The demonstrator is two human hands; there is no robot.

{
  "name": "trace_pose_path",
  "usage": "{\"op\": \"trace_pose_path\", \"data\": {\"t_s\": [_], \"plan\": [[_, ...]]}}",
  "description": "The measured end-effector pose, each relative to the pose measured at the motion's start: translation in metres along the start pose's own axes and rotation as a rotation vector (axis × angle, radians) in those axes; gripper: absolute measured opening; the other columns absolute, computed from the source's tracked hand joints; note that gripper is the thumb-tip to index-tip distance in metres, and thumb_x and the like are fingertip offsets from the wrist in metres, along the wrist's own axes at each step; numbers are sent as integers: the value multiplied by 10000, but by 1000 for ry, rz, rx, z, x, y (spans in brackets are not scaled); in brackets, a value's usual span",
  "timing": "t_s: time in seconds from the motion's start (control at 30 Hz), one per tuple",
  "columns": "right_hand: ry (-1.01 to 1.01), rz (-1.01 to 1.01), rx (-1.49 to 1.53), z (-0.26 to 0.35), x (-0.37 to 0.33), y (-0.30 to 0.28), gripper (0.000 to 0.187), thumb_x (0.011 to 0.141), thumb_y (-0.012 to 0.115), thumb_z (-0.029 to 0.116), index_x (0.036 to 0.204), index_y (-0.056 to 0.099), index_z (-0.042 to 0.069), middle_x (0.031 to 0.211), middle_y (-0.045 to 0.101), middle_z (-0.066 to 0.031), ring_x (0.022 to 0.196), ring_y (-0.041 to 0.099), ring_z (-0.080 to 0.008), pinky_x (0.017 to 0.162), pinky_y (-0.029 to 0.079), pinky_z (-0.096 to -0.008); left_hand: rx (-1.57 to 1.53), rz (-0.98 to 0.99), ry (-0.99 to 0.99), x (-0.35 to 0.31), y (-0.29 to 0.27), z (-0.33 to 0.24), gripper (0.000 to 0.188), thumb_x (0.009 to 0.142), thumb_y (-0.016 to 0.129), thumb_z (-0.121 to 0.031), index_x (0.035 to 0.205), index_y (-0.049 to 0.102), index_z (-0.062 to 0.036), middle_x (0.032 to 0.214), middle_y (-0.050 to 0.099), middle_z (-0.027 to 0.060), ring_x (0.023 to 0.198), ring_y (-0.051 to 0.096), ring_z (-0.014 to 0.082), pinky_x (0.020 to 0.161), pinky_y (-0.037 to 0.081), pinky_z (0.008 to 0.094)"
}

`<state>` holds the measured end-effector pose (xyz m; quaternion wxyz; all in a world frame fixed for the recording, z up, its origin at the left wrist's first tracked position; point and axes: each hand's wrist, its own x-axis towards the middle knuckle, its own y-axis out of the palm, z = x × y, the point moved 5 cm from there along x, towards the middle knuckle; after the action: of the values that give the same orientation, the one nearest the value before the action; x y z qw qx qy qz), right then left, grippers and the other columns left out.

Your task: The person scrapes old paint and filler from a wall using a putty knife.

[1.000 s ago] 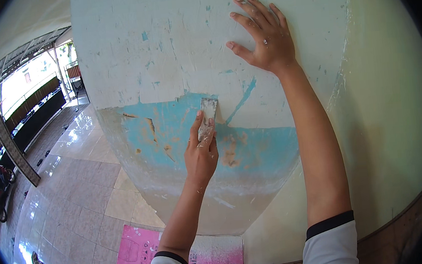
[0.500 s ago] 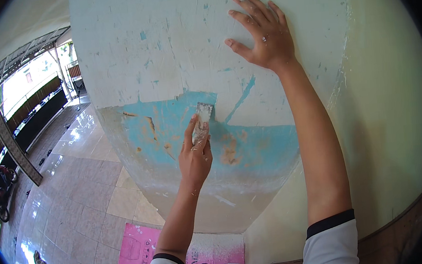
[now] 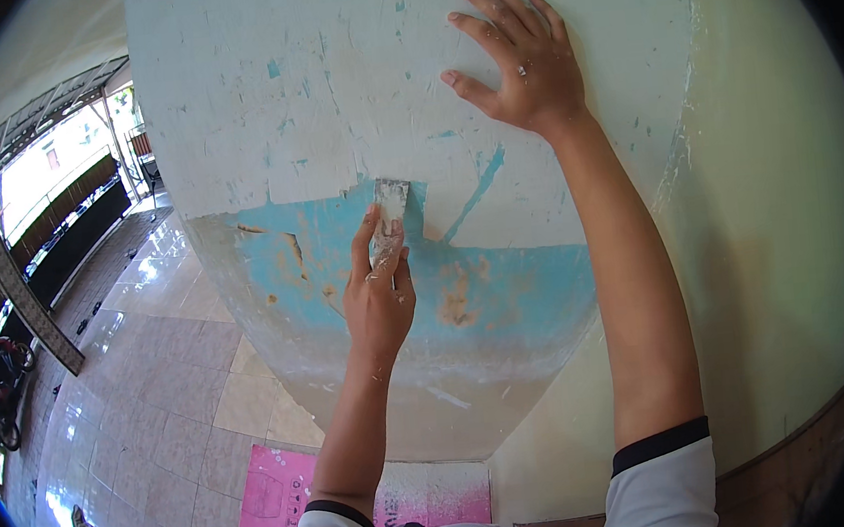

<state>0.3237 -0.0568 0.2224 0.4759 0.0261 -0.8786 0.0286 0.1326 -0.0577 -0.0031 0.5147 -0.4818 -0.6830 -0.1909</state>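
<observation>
In my left hand (image 3: 378,307) is a paint scraper (image 3: 393,202), with fingers wrapped round its handle and its flat, paint-smeared blade pointing up. The blade's tip lies at the ragged border where the peeling whitish paint (image 3: 228,110) meets a bare blue patch (image 3: 514,281). My right hand (image 3: 531,73) rests higher on the wall, fingers spread, holding nothing; a few pale flakes cling to its back. Brown stains and cracks mark the blue area, and a thin blue streak (image 3: 476,195) runs up to the right of the scraper.
Below the wall, a pink sheet (image 3: 274,497) on the tiled floor (image 3: 169,406) carries white flakes. A pale side wall (image 3: 781,232) stands at right. Off to the left are a slanting-looking post (image 3: 14,249), a dark fence (image 3: 78,228) and a motorcycle (image 3: 4,390).
My left hand has moved the scraper up and slightly left, bringing its blade to the blue patch's upper border. My right hand stays spread on the wall.
</observation>
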Motion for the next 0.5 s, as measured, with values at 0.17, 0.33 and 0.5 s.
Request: {"op": "trace_pose_path", "data": {"t_s": [0.17,0.33,0.5], "plan": [[10,18,7,1,-5,2,506,906,675,552,1319,606,267,1549,483,63,1455,412,-183,1216,269,-489,12,-31,51,-16,-3,12,417,921,615,123,1285,698,-61,1519,499,146,1085,713,263,772,614,327],[-14,-2,7,2,1,-4,499,902,681,549,1305,617,262,1544,490,59,1449,421,-186,1213,272,-486,-17,-4,-34,3,-13,1,407,927,611,115,1283,700,-63,1502,516,146,1153,695,287,791,618,336],[-32,-42,19,2,-3,-1,488,899,684,546,1290,631,259,1535,500,58,1445,425,-188,1208,279,-488,32,38,-1,-2,-14,-1,385,932,617,97,1277,699,-51,1489,526,144,1115,710,288,795,628,344]]}}
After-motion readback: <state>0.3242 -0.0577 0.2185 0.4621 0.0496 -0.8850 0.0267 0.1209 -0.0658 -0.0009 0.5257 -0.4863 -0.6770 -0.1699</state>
